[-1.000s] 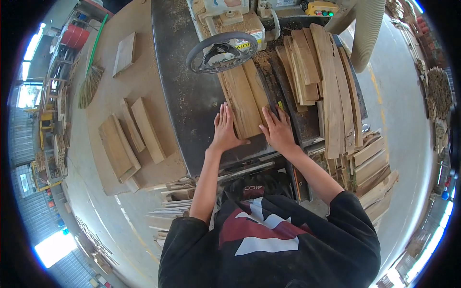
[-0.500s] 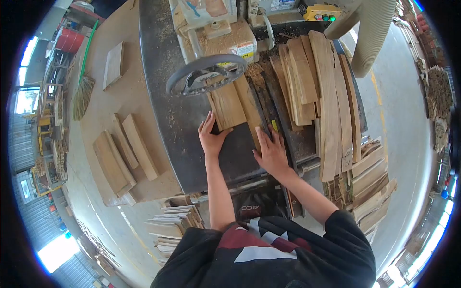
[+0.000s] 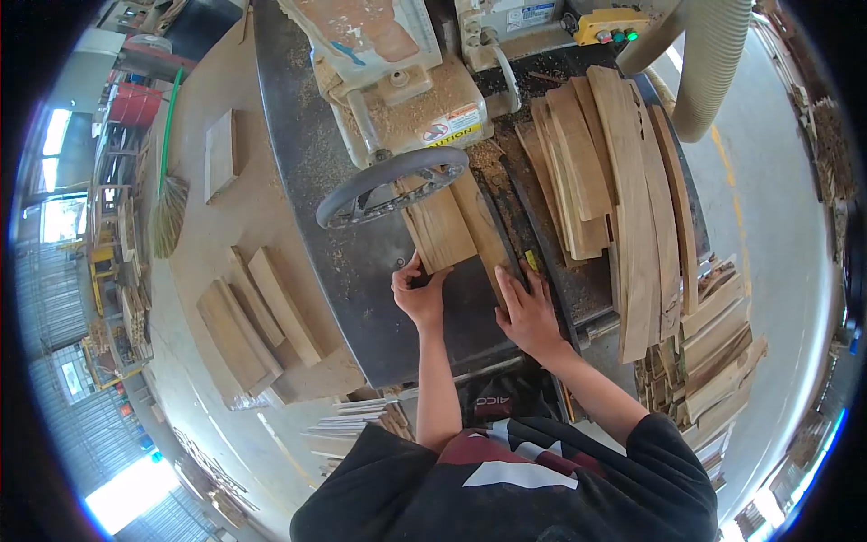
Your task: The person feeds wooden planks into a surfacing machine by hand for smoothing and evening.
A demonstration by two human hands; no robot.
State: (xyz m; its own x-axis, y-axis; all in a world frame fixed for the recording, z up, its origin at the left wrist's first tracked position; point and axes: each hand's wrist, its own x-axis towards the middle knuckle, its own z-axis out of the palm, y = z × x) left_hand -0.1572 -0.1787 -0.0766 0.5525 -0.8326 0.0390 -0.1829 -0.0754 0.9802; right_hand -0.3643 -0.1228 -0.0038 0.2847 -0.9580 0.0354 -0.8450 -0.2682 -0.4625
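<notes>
A wide wooden board [image 3: 441, 239] lies on the dark machine table, its far part hidden under the handwheel [image 3: 393, 188]. My left hand [image 3: 418, 294] is at its near end, fingers curled at the left corner and thumb against the end edge. Alongside the board on its right is a longer, narrower wooden piece [image 3: 483, 235]. My right hand [image 3: 531, 316] lies over the near part of that piece, with fingers stretched forward and thumb apart, close to the dark guide rail [image 3: 542, 262].
Several long planks [image 3: 632, 208] are stacked right of the rail. A machine housing [image 3: 406, 104] with a caution label stands ahead, beside a ribbed hose [image 3: 713, 72]. Cut boards [image 3: 284, 307] lie on a brown side surface at left. Sawdust covers parts of the table.
My view has shifted, so the scene sits lower and further right. The fingers of my left hand are more curled at the board's corner. My right hand stays on the narrow piece.
</notes>
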